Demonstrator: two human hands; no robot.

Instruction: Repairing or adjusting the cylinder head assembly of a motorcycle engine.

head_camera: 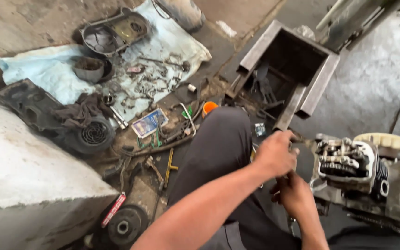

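My left hand (276, 153) is closed around the handle of a thin metal tool whose tip reaches toward the engine (348, 164) at the right. Just below it, my right hand (295, 194) is curled around a small metal tool; a bit of metal shows under the fist. The engine lies on the floor with its cylinder head open, showing valve springs and rockers. Both hands sit right at its left side. My knee in dark trousers (218, 143) is under my left forearm.
A pale blue cloth (47, 69) carries several small parts, a round cup and a black cover. A metal box (288, 65) with tools stands at the back. Black plastic housings, a pulley (123, 227), an orange cap and hand tools litter the floor. A concrete block (19, 176) is at left.
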